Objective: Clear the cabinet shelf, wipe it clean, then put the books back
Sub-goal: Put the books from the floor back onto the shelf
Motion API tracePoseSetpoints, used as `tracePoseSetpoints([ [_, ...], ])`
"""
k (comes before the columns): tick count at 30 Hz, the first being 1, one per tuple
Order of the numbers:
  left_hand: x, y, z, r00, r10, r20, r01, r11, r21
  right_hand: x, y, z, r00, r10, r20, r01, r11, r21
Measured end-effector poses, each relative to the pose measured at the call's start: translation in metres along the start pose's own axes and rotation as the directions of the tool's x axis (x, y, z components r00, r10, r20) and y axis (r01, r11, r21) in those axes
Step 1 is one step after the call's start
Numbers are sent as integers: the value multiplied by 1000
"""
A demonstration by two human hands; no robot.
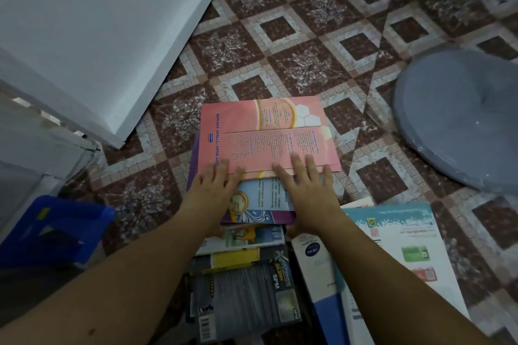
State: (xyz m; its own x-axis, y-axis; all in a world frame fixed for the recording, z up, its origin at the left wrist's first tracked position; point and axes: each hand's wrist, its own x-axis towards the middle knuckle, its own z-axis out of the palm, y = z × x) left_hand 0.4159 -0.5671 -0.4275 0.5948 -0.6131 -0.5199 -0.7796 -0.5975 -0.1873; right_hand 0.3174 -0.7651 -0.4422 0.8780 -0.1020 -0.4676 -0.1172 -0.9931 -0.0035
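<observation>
The pink book (269,131) lies flat on the pile (246,283), at the centre of the frame, its long side running left to right. The left hand (215,185) and the right hand (305,187) rest on its near edge with fingers straight and open, gripping nothing. Both are equally near; the book extends away from the fingertips.

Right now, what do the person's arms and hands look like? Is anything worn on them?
No sleeve shows: the left forearm and the right forearm are bare down to the picture's edge. The left hand and the right hand wear no gloves, and no ring, watch or bracelet is visible.
</observation>
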Motion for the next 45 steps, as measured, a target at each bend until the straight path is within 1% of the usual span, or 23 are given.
tracePoseSetpoints([
  [3, 2, 6, -1, 999, -33, -43, 34, 999, 25, 0, -2, -2, 1000, 12, -19, -12, 1000, 26],
  [5, 2, 8, -2, 998, -49, -45, 50, 998, 24, -2, -5, -2, 999, 5, -37, -4, 1000, 21],
  [11, -1, 10, -1, 997, -54, -52, 49, 995, -88, -4, -16, 1, 996, -28, -82, 24, 999, -42],
  [14, -1, 6, -3, 998, -26, -51, 20, 994, -111, -1, -15, -5, 996, -42, -82, 36, 997, -68],
  [18, 0, 0, -3, 997, 62, -38, -64, 997, -47, 0, -12, -12, 994, -91, -61, 86, 993, -80],
  [21, -2, -2, 1, 997, 68, -46, -69, 998, -12, -1, -11, -9, 993, -115, -39, 112, 991, -68],
  [24, -4, 0, 4, 998, 65, -18, -64, 997, 49, -1, -10, -3, 993, -119, -26, 116, 989, -92],
  [27, -4, 5, 5, 1000, 29, -13, -28, 999, 41, -3, -7, -1, 990, -133, -43, 127, 984, -126],
  [30, -1, 3, 4, 998, 24, -58, -25, 1000, -7, -4, 2, -7, 987, -126, -100, 117, 990, -84],
  [32, 1, -7, 1, 994, 46, -103, -51, 998, -48, -5, 8, -10, 983, -60, -172, 58, 998, -19],
  [34, 6, -18, -1, 992, 15, -123, -35, 986, -160, -3, 14, -10, 975, 48, -218, -44, 999, 25],
  [36, 13, -27, -4, 992, -95, -85, 61, 940, -336, 4, 22, -6, 961, 183, -209, -169, 982, 84],
  [38, 22, -34, -4, 982, -181, 50, 183, 859, -477, 12, 32, -1, 949, 281, -139, -258, 952, 166],
  [39, 24, -35, -3, 977, -186, 108, 215, 830, -514, 14, 35, 1, 949, 296, -108, -270, 940, 211],
  [40, 24, -35, -2, 974, -182, 134, 225, 811, -539, 15, 36, 4, 951, 294, -92, -262, 930, 257],
  [42, 21, -33, 0, 974, -192, 122, 227, 779, -584, 14, 33, 9, 953, 283, -109, -234, 916, 326],
  [45, 12, -30, 4, 961, -253, 111, 263, 713, -650, 5, 20, 15, 944, 305, -129, -231, 886, 403],
])
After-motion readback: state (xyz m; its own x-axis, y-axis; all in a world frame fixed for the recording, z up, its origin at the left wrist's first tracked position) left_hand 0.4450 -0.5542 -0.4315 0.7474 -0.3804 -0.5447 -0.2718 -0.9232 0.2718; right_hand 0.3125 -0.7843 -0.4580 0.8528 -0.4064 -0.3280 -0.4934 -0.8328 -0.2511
